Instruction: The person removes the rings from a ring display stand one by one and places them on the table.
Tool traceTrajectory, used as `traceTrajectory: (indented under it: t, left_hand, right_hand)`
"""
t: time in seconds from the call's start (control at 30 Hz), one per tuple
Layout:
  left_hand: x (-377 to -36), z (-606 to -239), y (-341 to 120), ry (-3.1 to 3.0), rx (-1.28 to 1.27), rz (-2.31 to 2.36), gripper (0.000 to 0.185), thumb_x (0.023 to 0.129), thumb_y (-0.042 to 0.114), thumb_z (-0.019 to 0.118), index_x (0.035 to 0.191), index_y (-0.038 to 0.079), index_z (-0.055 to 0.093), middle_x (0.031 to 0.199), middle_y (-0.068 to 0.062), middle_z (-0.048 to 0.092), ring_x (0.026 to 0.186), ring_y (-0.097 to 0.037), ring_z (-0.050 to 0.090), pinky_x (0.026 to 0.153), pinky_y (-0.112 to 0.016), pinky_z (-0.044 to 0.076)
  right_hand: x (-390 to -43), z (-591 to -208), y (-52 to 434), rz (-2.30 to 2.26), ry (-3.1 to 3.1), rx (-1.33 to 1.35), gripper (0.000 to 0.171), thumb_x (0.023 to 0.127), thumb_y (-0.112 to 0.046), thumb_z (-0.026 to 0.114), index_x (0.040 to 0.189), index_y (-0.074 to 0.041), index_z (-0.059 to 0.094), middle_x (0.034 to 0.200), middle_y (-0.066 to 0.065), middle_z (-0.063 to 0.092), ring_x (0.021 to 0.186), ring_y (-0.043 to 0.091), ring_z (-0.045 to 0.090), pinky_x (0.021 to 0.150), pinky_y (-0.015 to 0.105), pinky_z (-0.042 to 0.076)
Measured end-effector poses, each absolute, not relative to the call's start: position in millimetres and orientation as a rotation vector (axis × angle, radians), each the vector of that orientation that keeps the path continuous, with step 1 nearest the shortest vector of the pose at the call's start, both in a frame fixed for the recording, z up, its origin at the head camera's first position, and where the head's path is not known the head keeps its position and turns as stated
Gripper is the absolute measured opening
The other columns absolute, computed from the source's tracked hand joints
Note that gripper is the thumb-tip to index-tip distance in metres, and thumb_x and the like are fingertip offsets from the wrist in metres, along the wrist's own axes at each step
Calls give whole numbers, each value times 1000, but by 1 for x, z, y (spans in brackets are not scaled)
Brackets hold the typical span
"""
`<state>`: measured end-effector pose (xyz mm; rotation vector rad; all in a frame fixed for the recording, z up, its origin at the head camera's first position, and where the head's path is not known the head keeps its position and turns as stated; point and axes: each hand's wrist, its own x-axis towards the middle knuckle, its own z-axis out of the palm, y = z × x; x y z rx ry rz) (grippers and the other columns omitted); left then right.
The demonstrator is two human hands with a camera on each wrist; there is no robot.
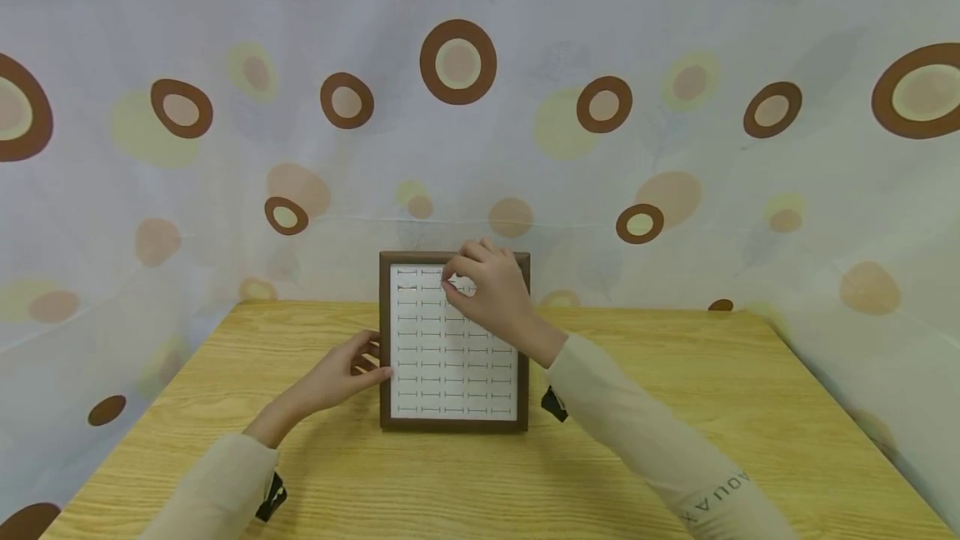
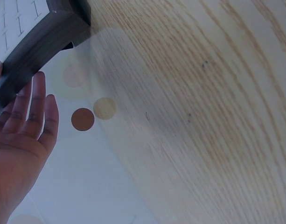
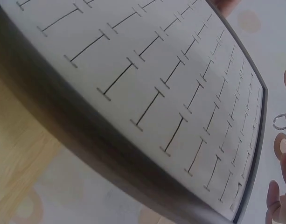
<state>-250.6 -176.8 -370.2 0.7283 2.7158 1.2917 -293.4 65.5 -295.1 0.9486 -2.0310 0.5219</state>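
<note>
A ring display board [image 1: 457, 365] stands upright on the table, its white face lined with rows of short slits inside a dark brown frame [image 1: 386, 340]. My left hand [image 1: 341, 369] holds the frame's left side, thumb on the front edge and fingers behind it. In the left wrist view those fingers [image 2: 37, 100] stretch along the back of the frame. Before the upper part of the board, my right hand [image 1: 491, 286] pinches a small silvery ring [image 3: 275, 123] between thumb and forefinger. The right wrist view shows the ring upright, just off the board's edge.
The board rests on a light wood-grain table [image 1: 675, 432]. Behind it hangs a pale curtain [image 1: 480, 165] printed with brown rings and soft spots. Dark wrist straps [image 1: 553, 404] show at both sleeves.
</note>
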Motion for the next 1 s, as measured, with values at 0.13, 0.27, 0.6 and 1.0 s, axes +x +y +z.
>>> traceTrajectory:
  t: [0.13, 0.27, 0.6, 1.0]
  left_hand:
    - [-262, -385, -182, 2736, 735, 1282, 46, 89, 16, 60, 125, -6, 41, 106, -18, 58, 90, -25, 61, 76, -33, 50]
    - [-269, -393, -186, 2763, 742, 1254, 47, 89, 17, 59, 126, -6, 40, 106, -17, 58, 89, -22, 61, 74, -29, 50]
    - [-271, -397, -188, 2727, 741, 1288, 49, 89, 22, 61, 126, -3, 41, 108, -16, 58, 90, -20, 61, 75, -29, 50]
    - [-271, -397, -189, 2721, 769, 1307, 49, 88, 25, 62, 124, -2, 43, 107, -16, 58, 89, -19, 61, 74, -27, 50]
  right_hand:
    - [-290, -297, 83, 563, -2017, 950, 7, 75, -11, 71, 74, -14, 65, 76, 0, 58, 74, 16, 50, 64, 33, 35]
    - [-287, -304, 104, 588, -2018, 957, 8, 73, -10, 72, 73, -14, 65, 75, 1, 58, 73, 16, 49, 69, 37, 39]
    - [-273, -331, 157, 611, -2032, 918, 13, 68, -6, 76, 72, -14, 65, 73, -1, 58, 69, 13, 46, 62, 31, 32]
    - [-267, -367, 217, 541, -2149, 844, 15, 68, -4, 75, 73, -14, 65, 72, -3, 56, 66, 11, 44, 62, 29, 36]
